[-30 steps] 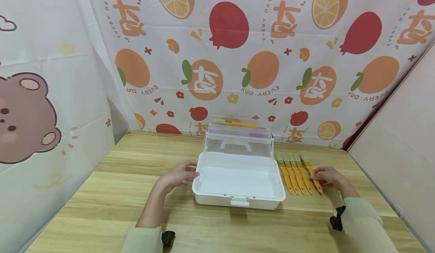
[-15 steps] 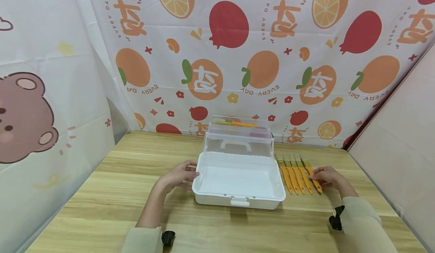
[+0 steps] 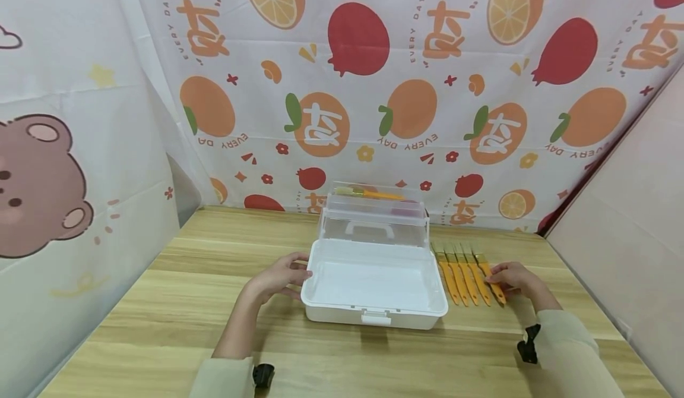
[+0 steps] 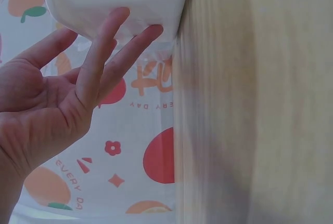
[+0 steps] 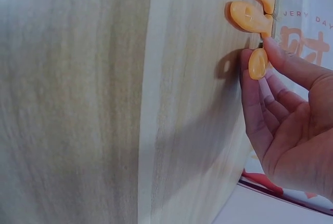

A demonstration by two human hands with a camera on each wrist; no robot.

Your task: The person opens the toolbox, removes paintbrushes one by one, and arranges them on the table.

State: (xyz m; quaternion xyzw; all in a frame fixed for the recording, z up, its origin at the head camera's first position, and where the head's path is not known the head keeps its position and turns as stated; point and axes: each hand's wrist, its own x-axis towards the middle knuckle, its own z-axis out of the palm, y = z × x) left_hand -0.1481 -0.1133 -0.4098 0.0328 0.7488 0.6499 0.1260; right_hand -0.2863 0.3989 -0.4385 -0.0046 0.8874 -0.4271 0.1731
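A white plastic storage box [image 3: 336, 315] stands with its clear lid raised at mid-table; its inside looks bare. My left hand [image 3: 280, 276] is at the box's left end, and in the left wrist view its spread, fairly straight fingers touch the white wall. Right of the box, several paintbrushes [image 3: 466, 279] with orange handles lie side by side, bristles away from me. My right hand [image 3: 515, 279] pinches the rightmost paintbrush [image 3: 498, 293] between thumb and fingers. The right wrist view shows that handle's end [image 5: 257, 65] between the thumb and index finger.
One more paintbrush [image 3: 379, 195] shows in or behind the clear upper section [image 3: 374, 214] of the lid. A fruit-print cloth [image 3: 411, 47] hangs behind the wooden table [image 3: 160, 303]. Pale walls stand on both sides.
The rightmost paintbrush, with my right hand on it, has shifted slightly left toward the others. My left hand and the box have stayed in place.
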